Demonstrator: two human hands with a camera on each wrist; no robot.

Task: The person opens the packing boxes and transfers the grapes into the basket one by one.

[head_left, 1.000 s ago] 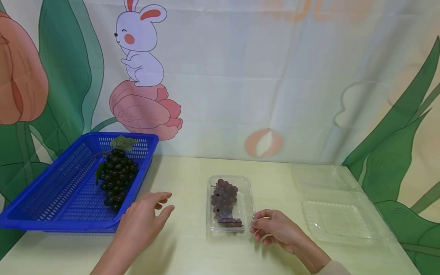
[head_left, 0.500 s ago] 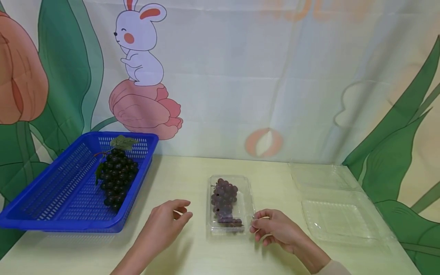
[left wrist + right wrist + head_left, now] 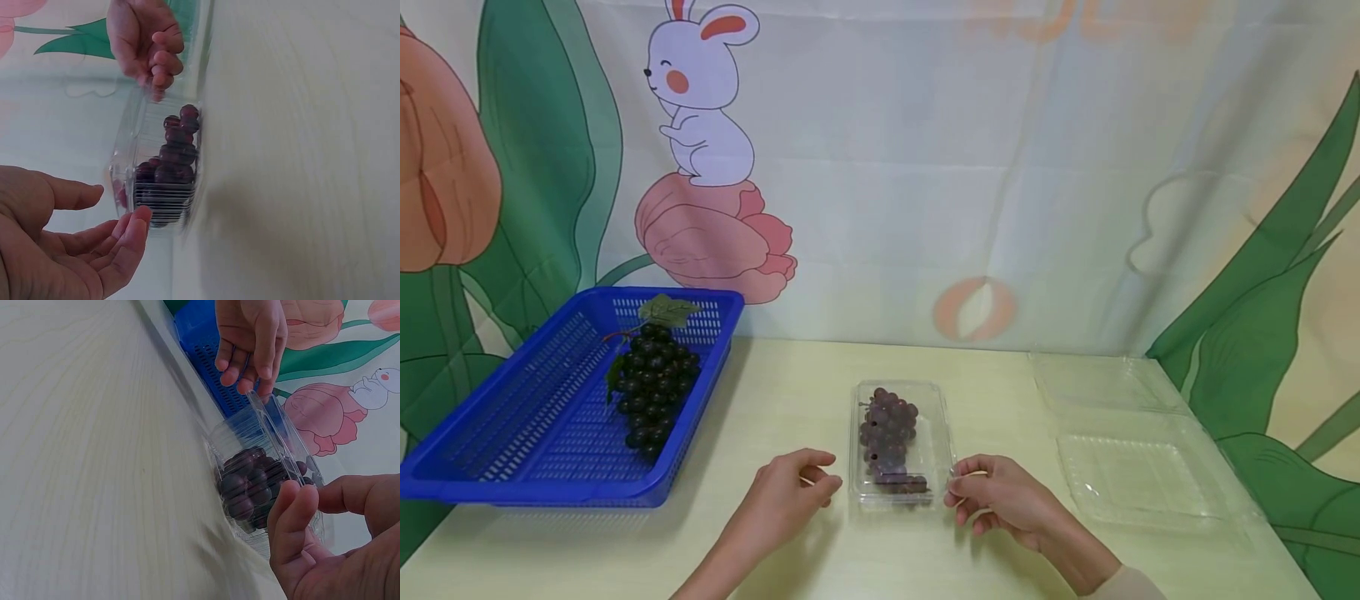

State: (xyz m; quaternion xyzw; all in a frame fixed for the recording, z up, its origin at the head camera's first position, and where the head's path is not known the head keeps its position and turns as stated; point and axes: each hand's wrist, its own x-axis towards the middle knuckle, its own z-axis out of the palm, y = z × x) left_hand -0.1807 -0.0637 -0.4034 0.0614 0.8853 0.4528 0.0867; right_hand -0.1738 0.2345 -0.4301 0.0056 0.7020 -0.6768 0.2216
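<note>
A clear plastic clamshell box [image 3: 934, 437] stands on the table with its lid down over a bunch of dark red grapes [image 3: 889, 433]. My right hand [image 3: 1003, 500] pinches the box's near right edge between thumb and fingers, and the right wrist view shows this pinch at the rim. My left hand [image 3: 793, 498] hovers just left of the box, thumb and fingers apart with nothing between them. In the left wrist view a small gap separates the left fingertips [image 3: 142, 215] from the ribbed side of the box.
On the left stands a blue plastic basket [image 3: 542, 400] holding a bunch of black grapes [image 3: 657, 387] with a leaf. At the right lies an unfolded clear clamshell box [image 3: 1142, 479]. A printed curtain [image 3: 880, 208] hangs behind the table [image 3: 790, 375].
My left hand has moved right, from beside the blue basket to near the left side of the box. The right hand and the box have stayed in place.
</note>
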